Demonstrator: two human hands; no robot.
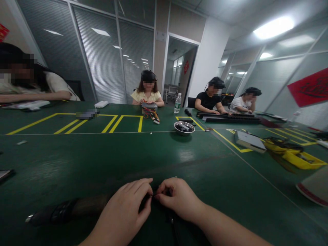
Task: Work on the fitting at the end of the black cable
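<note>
My left hand point(128, 205) and my right hand point(178, 198) meet low in the middle of the view, just above the green table. Both are closed, thumb against fingertips, and a small dark, thin piece point(153, 195) shows between them; its kind is too small to make out. Left of my left hand lies a long dark cylindrical object point(64, 211) with black bands and a silvery tip, its right end hidden behind that hand. Beneath my right hand a dark, narrow part point(172, 222) with a shiny spot runs toward me, blurred in shadow.
A metal bowl point(184, 128) of black parts stands ahead, near a water bottle point(177, 103). To the right are a grey box point(249, 141), a yellow tray point(304, 160) and a pale round object point(316, 184). Several people sit around the table point(102, 153); one handles a wired box point(149, 106).
</note>
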